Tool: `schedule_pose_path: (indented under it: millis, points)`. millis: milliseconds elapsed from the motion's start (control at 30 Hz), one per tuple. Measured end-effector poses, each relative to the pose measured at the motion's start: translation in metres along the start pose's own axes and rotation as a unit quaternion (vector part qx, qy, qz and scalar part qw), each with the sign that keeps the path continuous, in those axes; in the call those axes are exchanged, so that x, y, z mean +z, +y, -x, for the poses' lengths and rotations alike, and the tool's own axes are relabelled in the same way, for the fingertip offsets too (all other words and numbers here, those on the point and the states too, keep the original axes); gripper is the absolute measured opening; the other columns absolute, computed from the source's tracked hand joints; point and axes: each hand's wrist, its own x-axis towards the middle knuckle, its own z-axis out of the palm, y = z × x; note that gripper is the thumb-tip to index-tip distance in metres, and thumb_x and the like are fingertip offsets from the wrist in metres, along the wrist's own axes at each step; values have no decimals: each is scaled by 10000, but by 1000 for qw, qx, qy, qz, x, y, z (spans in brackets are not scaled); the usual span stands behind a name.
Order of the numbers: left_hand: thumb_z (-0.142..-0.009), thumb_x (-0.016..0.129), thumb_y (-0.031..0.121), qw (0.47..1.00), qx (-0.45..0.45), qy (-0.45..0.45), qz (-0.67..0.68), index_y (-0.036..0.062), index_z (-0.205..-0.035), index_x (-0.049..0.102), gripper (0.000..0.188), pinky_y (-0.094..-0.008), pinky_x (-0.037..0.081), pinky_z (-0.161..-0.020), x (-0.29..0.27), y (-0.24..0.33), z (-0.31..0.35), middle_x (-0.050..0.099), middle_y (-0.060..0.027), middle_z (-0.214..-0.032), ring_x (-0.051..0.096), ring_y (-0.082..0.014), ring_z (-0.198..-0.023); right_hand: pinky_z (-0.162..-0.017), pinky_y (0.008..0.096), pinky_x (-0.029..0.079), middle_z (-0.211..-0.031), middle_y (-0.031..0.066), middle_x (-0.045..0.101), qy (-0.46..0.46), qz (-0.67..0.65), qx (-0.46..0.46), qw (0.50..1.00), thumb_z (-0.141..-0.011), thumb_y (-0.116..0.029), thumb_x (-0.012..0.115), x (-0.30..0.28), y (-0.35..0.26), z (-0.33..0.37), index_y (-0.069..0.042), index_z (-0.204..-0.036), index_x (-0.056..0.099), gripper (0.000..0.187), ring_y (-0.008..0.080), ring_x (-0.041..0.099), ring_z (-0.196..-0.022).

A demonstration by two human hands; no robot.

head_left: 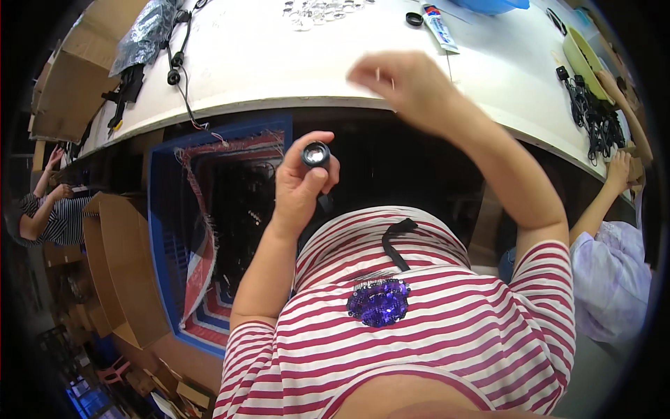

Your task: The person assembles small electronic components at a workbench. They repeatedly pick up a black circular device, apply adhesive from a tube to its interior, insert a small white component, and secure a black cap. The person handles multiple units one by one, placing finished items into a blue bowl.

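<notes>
My left hand (300, 178) is closed round a small black cylinder with a clear lens (316, 153) in its end, held in front of my body with the lens facing up. Over the table's near edge, my right hand (412, 91) is raised with its fingers drawn together and pointing left. It is slightly blurred, and thin pale specks show by the fingers; what they hold, if anything, I cannot make out. Farther back on the white table lie several clear lenses (322, 12), a black ring (414, 19) and a white, blue and red tube (439, 29).
Left of my body stands a blue crate (159, 230) lined with striped woven cloth, dark parts inside. Black cable (174, 75) and a plastic bag (145, 38) lie on the table's left. Cartons (129, 272) stand at left. Co-workers sit at both sides, near black cables (593, 115) at right.
</notes>
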Motion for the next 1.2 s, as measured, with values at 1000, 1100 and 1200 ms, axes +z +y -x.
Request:
schedule_pose_path:
  millis: [1000,1100,1200]
  points:
    - [-868,541,362,994,-20,33,-99,-1,-1159,505,467,-183,258,-498,-15,3,-40,435,22,-629,324,-51,-542,-626,259,439,-761,63,640,10,-56,108,993,-748,-267,674,-8,25,-57,-54,-875,669,248,120,548,-668]
    - [-848,578,348,994,-32,38,-101,1,-1110,541,437,-186,239,-494,-17,2,-39,420,36,-605,314,-48,-537,-564,229,402,-731,41,626,-50,-213,-92,972,-763,-227,667,1,9,-40,-55,-909,667,226,99,520,-631]
    - [-836,593,348,994,-22,34,-102,2,-1072,558,421,-188,240,-494,-16,1,-36,423,35,-610,317,-51,-539,-519,225,392,-704,46,604,-82,-151,-78,982,-793,-213,627,-8,-26,-25,-33,-872,649,198,103,519,-602]
